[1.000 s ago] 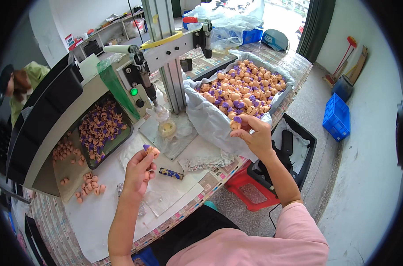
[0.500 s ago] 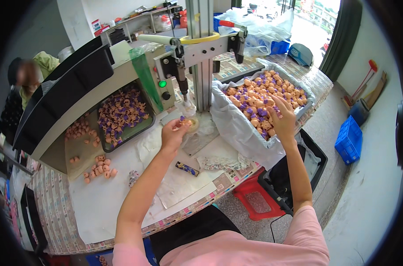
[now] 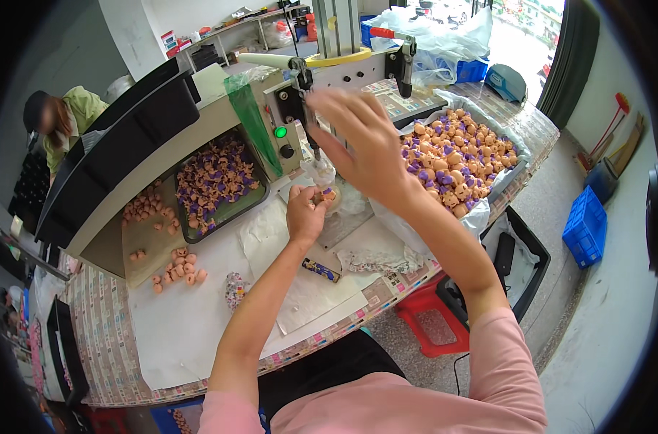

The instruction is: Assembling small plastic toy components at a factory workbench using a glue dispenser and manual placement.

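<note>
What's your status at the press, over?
Left hand holds a small peach piece under the press tip. Right hand raised by the press, appears empty. Nothing blocking.

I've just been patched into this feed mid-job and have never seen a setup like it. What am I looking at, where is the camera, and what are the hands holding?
There is one picture, from a fisheye camera on the worker's head looking down, so straight edges bend. Both forearms coming up from the bottom are the worker's own. The left hand pinches a small orange piece under the tip of a small upright bench press. The right hand is raised in front of the press, blurred, and what its grip holds cannot be told. On the right a lined bin holds orange and purple figures; on the left a dark tray holds more. Loose orange pieces lie on white paper. Another person sits far left.
</note>
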A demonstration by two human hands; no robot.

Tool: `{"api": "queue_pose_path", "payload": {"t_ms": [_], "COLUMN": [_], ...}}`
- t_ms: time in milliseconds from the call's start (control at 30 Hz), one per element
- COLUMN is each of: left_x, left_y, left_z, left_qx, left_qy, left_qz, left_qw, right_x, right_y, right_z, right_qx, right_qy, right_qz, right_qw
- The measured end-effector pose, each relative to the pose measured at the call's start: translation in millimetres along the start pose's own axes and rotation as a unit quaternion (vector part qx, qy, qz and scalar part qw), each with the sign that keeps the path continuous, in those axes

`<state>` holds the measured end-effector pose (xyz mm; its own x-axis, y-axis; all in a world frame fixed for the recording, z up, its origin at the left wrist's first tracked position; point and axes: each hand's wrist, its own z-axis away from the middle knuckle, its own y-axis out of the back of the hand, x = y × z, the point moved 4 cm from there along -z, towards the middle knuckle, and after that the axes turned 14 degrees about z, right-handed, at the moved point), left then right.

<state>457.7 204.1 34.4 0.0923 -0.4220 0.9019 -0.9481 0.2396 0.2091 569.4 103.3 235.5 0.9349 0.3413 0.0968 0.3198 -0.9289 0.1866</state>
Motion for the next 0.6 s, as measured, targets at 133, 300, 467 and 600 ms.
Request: {"api": "queue_pose_path", "payload": {"t_ms": [133, 300, 467, 600], "left_x": [4, 2, 2, 0], "left_y": [-8, 3, 12, 13], "left_z": [0, 1, -1, 8], "left_qx": [-0.004, -0.001, 0.013, -0.003], "left_qy": [0.015, 0.035, -0.021, -0.004], "left_qz": [-0.019, -0.056, -0.060, -0.010], "left_qw": [1.000, 0.998, 0.998, 1.000], "right_x": [31, 37, 30, 28], "right_y": [-60, -46, -2, -24], "right_z": [-49, -102, -98, -102], "right_qx": [-0.196, -0.167, 0.000, -0.003], "right_qy": [-0.191, -0.348, -0.280, -0.295], "right_qz": [0.007, -0.211, -0.468, -0.430], "right_qw": [0.962, 0.898, 0.838, 0.853]}}
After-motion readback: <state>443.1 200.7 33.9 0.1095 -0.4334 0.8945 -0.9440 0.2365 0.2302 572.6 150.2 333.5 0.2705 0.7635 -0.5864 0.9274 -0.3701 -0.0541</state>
